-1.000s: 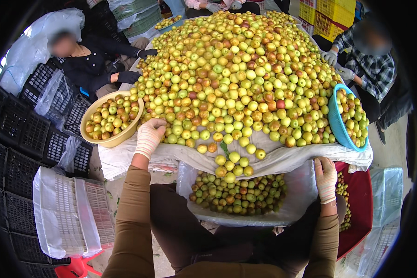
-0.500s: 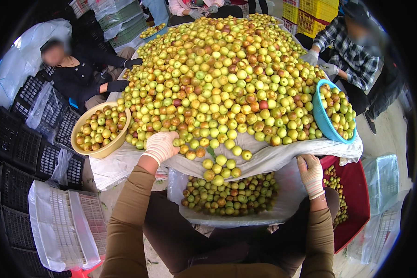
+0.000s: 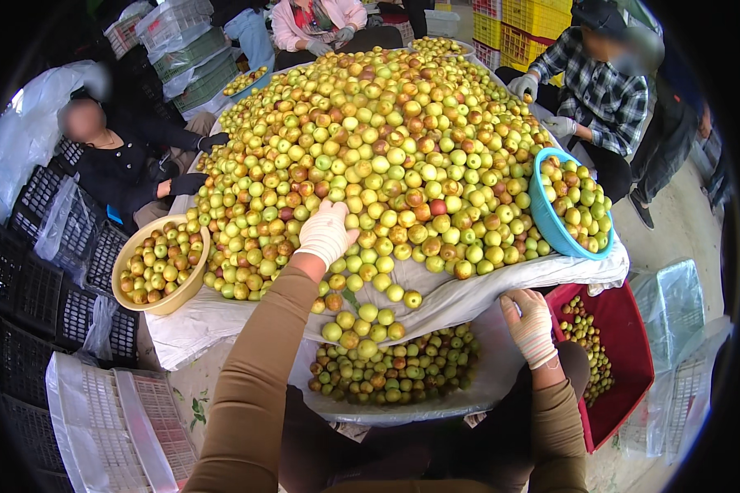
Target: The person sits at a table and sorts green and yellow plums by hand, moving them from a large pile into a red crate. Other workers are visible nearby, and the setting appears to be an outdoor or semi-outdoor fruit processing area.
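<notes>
Over the tabletop, draped in off-white cloth, a large heap of round, yellow-green and russet fruit is left, reaching the near edge; plenty already lies in the rectangular bin lined with translucent plastic below that edge. The round fruit shows no clear long axis or shared direction. At the heap's near side, the left hand bends over fruit, its grip hidden; the right hand half curls by the bin's right side, whether pinching anything I cannot tell.

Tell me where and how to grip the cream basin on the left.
Best, probably, by the near and left rim of the cream basin, two hands coming from the near left: the round rim stands exposed there, while the fruit pile crowds its far right. Filled with fruit, it might tip in one hand.
</notes>
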### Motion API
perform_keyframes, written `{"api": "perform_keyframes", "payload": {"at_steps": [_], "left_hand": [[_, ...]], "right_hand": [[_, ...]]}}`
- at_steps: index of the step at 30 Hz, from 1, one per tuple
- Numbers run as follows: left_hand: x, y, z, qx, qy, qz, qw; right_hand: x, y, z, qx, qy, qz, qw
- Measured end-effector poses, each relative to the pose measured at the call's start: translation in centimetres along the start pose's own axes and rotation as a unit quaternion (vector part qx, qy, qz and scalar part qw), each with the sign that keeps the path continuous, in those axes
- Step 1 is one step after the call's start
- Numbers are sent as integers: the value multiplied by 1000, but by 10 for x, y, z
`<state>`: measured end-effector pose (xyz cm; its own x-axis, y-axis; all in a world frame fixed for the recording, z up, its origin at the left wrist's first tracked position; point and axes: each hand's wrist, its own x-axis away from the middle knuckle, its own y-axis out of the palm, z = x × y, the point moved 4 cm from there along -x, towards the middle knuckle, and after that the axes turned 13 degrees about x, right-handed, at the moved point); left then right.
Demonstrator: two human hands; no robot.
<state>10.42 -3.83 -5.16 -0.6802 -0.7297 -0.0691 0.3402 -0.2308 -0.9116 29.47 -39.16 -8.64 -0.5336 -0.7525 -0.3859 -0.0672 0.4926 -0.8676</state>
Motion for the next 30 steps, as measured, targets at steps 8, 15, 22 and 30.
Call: {"api": "perform_keyframes", "payload": {"at_steps": [8, 15, 22, 30], "left_hand": [[12, -8, -44, 53, 46, -81, 994], [37, -18, -51, 668, -77, -152, 725], [51, -20, -82, 860, -126, -133, 476], [22, -29, -61, 519, -134, -26, 844]], "right_hand": [[-4, -7, -10, -10, -20, -10, 1000], [-3, -10, -12, -20, -18, -5, 1000], [-4, -9, -10, -19, -22, -8, 1000], [-2, 3, -10, -15, -17, -45, 999]]}}
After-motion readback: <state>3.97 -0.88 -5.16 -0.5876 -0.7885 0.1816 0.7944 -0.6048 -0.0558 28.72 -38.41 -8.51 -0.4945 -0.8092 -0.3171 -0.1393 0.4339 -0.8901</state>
